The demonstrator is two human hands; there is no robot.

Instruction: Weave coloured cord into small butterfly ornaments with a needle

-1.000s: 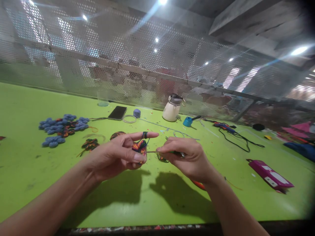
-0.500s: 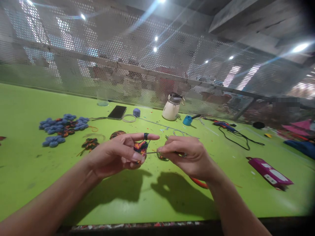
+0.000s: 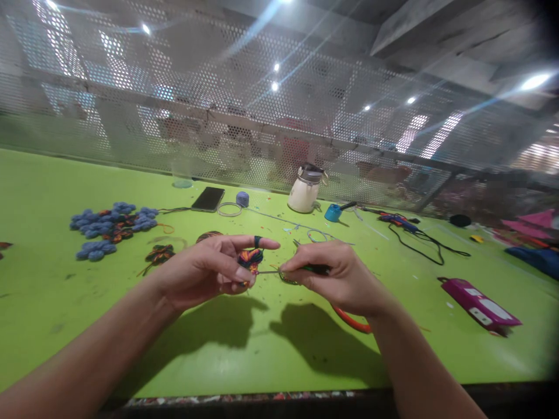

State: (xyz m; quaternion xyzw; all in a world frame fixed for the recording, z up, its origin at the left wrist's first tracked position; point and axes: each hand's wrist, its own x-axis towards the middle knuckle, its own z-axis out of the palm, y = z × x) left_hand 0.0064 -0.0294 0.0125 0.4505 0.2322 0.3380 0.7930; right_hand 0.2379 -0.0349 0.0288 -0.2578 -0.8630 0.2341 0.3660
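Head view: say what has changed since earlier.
The left hand has dipped its index finger slightly and hides more of the striped ball. More of the curved orange thing shows by the right hand. Nothing was grasped or released: the left hand still holds the multicoloured yarn piece, the right the thin tool. The phone and bottle stayed put.

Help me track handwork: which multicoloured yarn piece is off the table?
The yarn piece pinched in the left hand; the other multicoloured pieces lie on the green table.
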